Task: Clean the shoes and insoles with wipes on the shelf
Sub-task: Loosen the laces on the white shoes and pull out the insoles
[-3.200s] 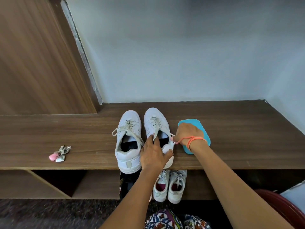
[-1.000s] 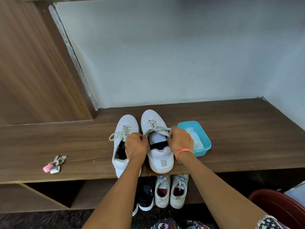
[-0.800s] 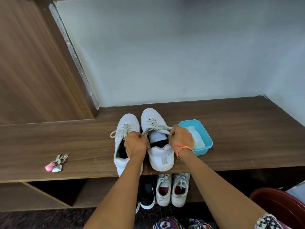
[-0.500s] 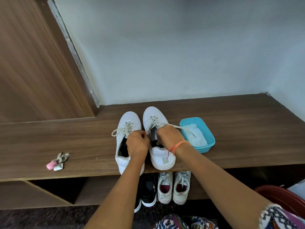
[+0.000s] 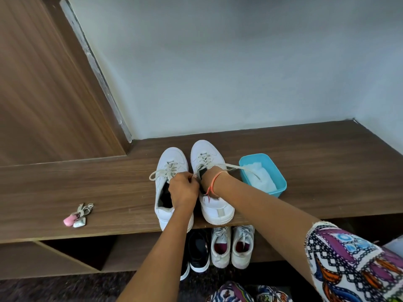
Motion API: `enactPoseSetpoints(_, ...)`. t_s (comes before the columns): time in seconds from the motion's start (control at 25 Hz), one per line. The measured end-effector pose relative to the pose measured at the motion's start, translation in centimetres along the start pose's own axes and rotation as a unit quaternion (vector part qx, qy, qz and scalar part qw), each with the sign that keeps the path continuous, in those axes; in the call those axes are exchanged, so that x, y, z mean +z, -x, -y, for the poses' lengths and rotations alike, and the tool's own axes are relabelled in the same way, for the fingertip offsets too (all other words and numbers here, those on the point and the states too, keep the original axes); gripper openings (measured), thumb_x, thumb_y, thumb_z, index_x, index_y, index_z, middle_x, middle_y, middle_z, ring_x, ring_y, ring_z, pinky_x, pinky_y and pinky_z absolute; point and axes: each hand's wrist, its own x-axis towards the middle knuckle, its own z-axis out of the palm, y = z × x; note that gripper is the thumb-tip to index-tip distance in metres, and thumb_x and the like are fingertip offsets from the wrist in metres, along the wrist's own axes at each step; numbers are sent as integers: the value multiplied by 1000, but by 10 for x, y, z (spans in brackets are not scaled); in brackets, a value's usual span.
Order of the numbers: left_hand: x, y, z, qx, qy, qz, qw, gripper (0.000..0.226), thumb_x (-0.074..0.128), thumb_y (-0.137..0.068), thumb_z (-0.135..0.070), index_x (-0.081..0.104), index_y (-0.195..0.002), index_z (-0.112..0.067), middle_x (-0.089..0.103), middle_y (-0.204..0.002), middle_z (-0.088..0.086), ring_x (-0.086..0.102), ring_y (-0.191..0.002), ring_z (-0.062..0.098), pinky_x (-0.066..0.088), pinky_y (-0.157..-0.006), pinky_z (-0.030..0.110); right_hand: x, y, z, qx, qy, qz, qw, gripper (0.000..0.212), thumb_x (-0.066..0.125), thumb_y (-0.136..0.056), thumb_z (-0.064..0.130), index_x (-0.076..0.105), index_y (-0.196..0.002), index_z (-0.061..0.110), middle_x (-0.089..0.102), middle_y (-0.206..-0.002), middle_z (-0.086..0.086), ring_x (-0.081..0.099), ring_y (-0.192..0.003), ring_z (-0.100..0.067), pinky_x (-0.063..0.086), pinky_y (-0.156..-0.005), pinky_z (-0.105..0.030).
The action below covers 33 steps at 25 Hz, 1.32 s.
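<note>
Two white shoes, loose-laced | left hand pinches one | right hand inside, unclear

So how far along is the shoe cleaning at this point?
Early. Done: both shoes and the tub of wipes are on the shelf; the right shoe's lace is loose and trails into the tub. In hand: the left hand pinches that shoe's opening while the right hand reaches inside, fingers hidden, probably for the insole. Left: no wipe or insole is out yet.
</note>
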Motion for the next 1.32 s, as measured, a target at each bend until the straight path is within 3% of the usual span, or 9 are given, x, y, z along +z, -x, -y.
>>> enactPoseSetpoints(0.28, 1, -1, 0, -5, -9, 15, 1000, 32, 55, -91, -20, 61, -65, -3, 60, -62, 14, 63, -66, 32, 50, -62, 32, 16, -20, 11, -8, 134, 27, 991, 47, 46, -95, 27, 42, -139, 10, 48, -140, -6, 50, -126, -23, 44, -97, -27)
enactPoseSetpoints(0.4, 1, -2, -1, -11, -10, 27, 1000, 30, 55, -90, -16, 64, -69, 2, 64, -67, 20, 65, -67, 35, 56, -65, 39, 11, -7, 6, -29, 135, -3, 990, 49, 40, -98, 25, 34, -143, 5, 40, -145, -14, 39, -134, -31, 38, -106, -36)
enactPoseSetpoints(0.52, 0, -2, -1, -12, -11, 24, 1000, 36, 55, -89, -15, 53, -55, -6, 56, -58, 13, 62, -62, 33, 54, -59, 36, 10, -16, 9, -30, 206, 45, 977, 50, 44, -96, 29, 38, -140, 7, 43, -143, -13, 43, -131, -29, 41, -106, -33)
enactPoseSetpoints(0.64, -2, -2, -2, -17, -28, 24, 999, 38, 54, -89, -15, 47, -52, -8, 50, -54, 9, 52, -57, 26, 43, -54, 28, 11, -19, 16, -23, 187, 68, 980, 47, 46, -92, 36, 46, -133, 12, 50, -136, -6, 52, -123, -23, 46, -101, -29)
enactPoseSetpoints(0.76, 0, -1, -4, -10, -23, 32, 999, 32, 55, -89, -17, 56, -60, -4, 56, -59, 13, 61, -64, 31, 51, -61, 34, 14, -15, 8, -50, 197, 53, 978, 46, 40, -97, 27, 40, -139, 6, 45, -140, -10, 44, -130, -30, 45, -103, -36)
enactPoseSetpoints(0.84, 1, -2, -3, -8, -26, 32, 999, 32, 55, -90, -18, 57, -62, -4, 54, -56, 10, 58, -62, 30, 48, -56, 32, 14, -14, 10, -17, 227, 52, 972, 50, 43, -96, 31, 38, -141, 9, 42, -143, -10, 43, -131, -33, 46, -101, -42)
enactPoseSetpoints(0.96, 0, -1, -3, -3, -39, 35, 999, 30, 54, -90, -18, 58, -64, -3, 47, -53, 5, 49, -59, 24, 34, -52, 24, 11, -8, 19, 13, 251, 76, 965, 68, 42, -95, 46, 18, -150, 14, 22, -154, -10, 23, -141, -37, 35, -105, -53)
enactPoseSetpoints(1.08, 2, -3, -2, -2, -33, 33, 999, 29, 54, -89, -17, 61, -65, -1, 53, -58, 11, 53, -60, 26, 41, -56, 28, 9, -4, 13, -13, 243, 70, 967, 65, 42, -97, 42, 16, -150, 16, 19, -155, -8, 21, -142, -34, 35, -106, -51)
enactPoseSetpoints(1.32, 4, -5, 2, 3, -23, 32, 999, 40, 58, -88, -21, 49, -50, -11, 59, -59, 14, 65, -64, 33, 55, -62, 36, 16, -14, 7, -5, 156, 66, 986, 53, 44, -95, 33, 34, -143, 15, 37, -146, -8, 37, -134, -33, 42, -102, -45)
